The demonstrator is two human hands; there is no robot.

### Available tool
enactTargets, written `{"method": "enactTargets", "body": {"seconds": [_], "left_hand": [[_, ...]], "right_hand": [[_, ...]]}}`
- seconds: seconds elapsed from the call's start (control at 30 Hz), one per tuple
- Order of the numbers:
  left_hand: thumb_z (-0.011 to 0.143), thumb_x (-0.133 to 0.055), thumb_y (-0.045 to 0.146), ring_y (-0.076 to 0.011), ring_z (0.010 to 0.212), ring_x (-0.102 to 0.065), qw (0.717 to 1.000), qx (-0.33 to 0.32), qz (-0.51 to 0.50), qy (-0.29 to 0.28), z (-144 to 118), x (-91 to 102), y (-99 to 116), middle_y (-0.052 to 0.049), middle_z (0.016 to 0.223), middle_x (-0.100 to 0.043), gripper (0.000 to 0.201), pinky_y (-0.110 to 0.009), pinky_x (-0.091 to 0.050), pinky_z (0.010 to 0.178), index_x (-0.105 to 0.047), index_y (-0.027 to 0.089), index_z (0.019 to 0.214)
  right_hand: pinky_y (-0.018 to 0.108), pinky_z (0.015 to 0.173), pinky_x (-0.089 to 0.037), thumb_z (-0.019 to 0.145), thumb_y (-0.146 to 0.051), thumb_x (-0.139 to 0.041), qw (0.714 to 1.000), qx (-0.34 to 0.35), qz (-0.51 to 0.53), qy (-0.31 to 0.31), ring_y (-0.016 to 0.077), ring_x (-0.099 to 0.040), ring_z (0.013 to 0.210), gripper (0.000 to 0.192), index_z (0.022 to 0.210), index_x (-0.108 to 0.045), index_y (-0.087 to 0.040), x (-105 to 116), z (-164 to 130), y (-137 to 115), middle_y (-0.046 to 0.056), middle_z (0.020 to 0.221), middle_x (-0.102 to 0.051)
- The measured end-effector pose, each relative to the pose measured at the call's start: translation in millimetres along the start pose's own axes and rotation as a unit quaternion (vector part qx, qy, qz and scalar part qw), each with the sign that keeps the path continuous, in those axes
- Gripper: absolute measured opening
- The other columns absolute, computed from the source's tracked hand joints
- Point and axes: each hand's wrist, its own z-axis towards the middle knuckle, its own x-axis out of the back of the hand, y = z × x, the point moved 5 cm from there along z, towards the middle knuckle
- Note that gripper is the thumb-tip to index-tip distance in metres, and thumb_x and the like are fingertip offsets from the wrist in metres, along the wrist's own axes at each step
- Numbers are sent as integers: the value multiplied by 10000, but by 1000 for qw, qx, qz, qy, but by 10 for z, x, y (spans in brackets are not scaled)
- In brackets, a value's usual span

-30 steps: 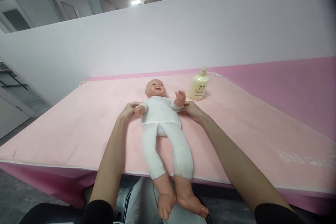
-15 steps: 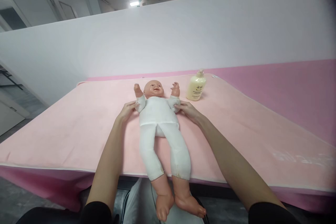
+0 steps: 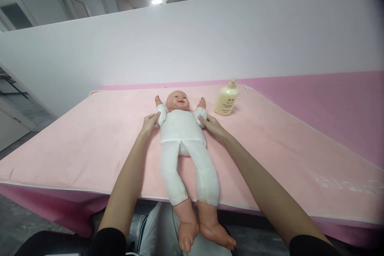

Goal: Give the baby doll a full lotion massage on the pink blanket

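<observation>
A baby doll [image 3: 183, 128] with a white cloth body lies on its back on a pink towel [image 3: 90, 148], its feet hanging over the near edge. Its two arms are bent upward beside the head. My left hand [image 3: 150, 123] is closed around the doll's arm on the left side, thumb toward me. On the other side, my right hand [image 3: 212, 125] grips the doll's other arm near the elbow, with the thumb on the front of the white sleeve. The fingertips behind both arms are partly hidden.
A pale yellow pump bottle [image 3: 227, 99] stands on the towel to the right of the doll's head. Behind the table rises a white partition [image 3: 210, 40]. A darker pink cover [image 3: 330, 108] shows along the right and the front edge.
The doll's forearms have turned slightly, and its hands look narrower now. My fingers have shifted a little on both arms. The camera view has moved slightly.
</observation>
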Motion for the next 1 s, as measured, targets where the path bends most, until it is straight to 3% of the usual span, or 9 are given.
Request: {"method": "enactTargets", "body": {"seconds": [0.1, 0.2, 0.37, 0.47, 0.57, 0.67, 0.8, 0.9, 1.0], "left_hand": [[631, -772, 473, -136, 684, -559, 997, -7, -35, -67, -47, -2, 76, -53, 772, -664, 381, -255, -424, 653, -705, 139, 801], [606, -805, 369, -184, 853, -616, 991, -10, -57, -120, -84, -5, 101, -84, 977, -701, 442, -290, -451, 789, -714, 148, 977], [531, -809, 210, -223, 879, -639, 986, -19, -25, -164, -87, 2, 73, -86, 1001, -713, 510, -342, -476, 808, -717, 150, 1029], [497, -761, 132, -246, 953, -635, 984, 3, -19, -175, -60, 19, 4, -95, 1045, -706, 476, -362, -484, 848, -740, 156, 972], [486, -696, 82, -253, 1071, -601, 985, 4, -29, -169, -47, 62, -43, -105, 1115, -682, 277, -371, -455, 950, -748, 151, 750], [484, -678, 72, -249, 1054, -611, 987, 15, -33, -160, -59, 112, -74, -106, 1105, -679, 127, -398, -457, 955, -688, 149, 584], [490, -719, 97, -235, 981, -631, 986, 18, -36, -163, -76, 144, -31, -90, 1009, -705, 212, -372, -464, 920, -729, 155, 694], [542, -768, 195, -208, 835, -641, 983, 19, -18, -180, -76, 114, 32, -67, 881, -716, 299, -338, -468, 834, -747, 151, 837], [623, -775, 344, -197, 819, -622, 984, 0, -7, -176, -63, 69, 93, -73, 872, -708, 314, -305, -446, 801, -734, 140, 858]], "right_hand": [[264, 755, -477, 692, -468, -691, 999, 12, 30, -6, 170, -599, 873, 428, 992, -631, -169, 40, -7, -23, 55, 1012, -674], [282, 783, -488, 612, -335, -741, 996, 0, 77, -34, 169, -612, 860, 402, 972, -676, -168, 51, -2, -21, 46, 982, -689], [310, 801, -495, 527, -178, -674, 998, -1, 62, -19, 192, -621, 874, 287, 807, -739, -175, 96, 11, -13, 51, 930, -710], [311, 851, -483, 523, -151, -593, 999, 15, 40, -9, 184, -622, 887, 255, 726, -744, -182, 102, 33, -20, 47, 913, -710], [295, 900, -461, 502, -121, -505, 999, 38, 7, -17, 164, -617, 875, 240, 597, -716, -186, 107, 52, -57, 33, 859, -695], [286, 913, -450, 487, -104, -473, 998, 53, -30, -25, 163, -608, 877, 241, 536, -694, -185, 122, 46, -100, 31, 842, -680], [290, 876, -467, 534, -118, -557, 999, 24, 11, -45, 184, -613, 909, 250, 690, -738, -193, 133, 13, -80, 29, 885, -699], [280, 840, -487, 558, -157, -668, 995, 7, 76, -66, 191, -621, 930, 290, 836, -739, -200, 119, 3, -58, 23, 954, -705], [286, 813, -511, 596, -237, -741, 990, -21, 119, -75, 192, -640, 901, 292, 883, -724, -185, 97, 15, -32, 44, 961, -710]]}}
